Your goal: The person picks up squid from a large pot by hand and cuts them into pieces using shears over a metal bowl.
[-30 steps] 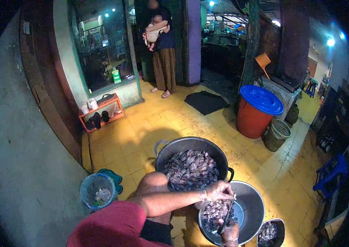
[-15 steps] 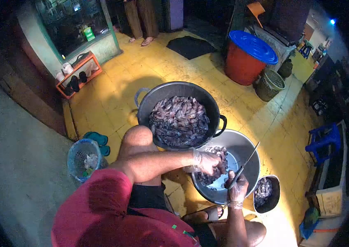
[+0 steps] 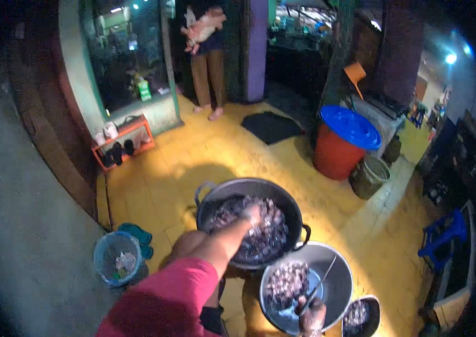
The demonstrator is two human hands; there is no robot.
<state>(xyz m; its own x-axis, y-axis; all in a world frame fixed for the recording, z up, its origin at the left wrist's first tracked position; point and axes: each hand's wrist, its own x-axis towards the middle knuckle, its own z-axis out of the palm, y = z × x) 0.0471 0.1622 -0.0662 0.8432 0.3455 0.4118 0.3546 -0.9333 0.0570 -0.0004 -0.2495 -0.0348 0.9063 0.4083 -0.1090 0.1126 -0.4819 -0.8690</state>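
Note:
My left hand [image 3: 252, 214], smeared by motion, reaches into a large dark basin [image 3: 293, 210] heaped with wet, dark and pinkish pieces that look like squid [image 3: 263, 241]. Its fingers are too blurred to read. Lower right, my right hand [image 3: 312, 315] grips a long-bladed knife [image 3: 322, 279], its blade pointing up and away over a grey metal basin [image 3: 339, 271]. Paler squid-like pieces [image 3: 286, 282] lie along the left side of that basin. Beside it, a small container [image 3: 374, 321] holds more dark and whitish bits.
A blue mesh basket [image 3: 102, 258] with scraps and green sandals [image 3: 137, 235] stand at left. Further off are an orange shoe rack [image 3: 131, 150], a person's legs [image 3: 209, 78], a red bin [image 3: 333, 154] with a blue lid, a woven basket [image 3: 368, 182] and a blue stool [image 3: 443, 238].
My left hand has left the grey basin and moved up into the dark basin. The right hand still holds the knife over the grey basin. The view has tilted up, showing more of the standing person.

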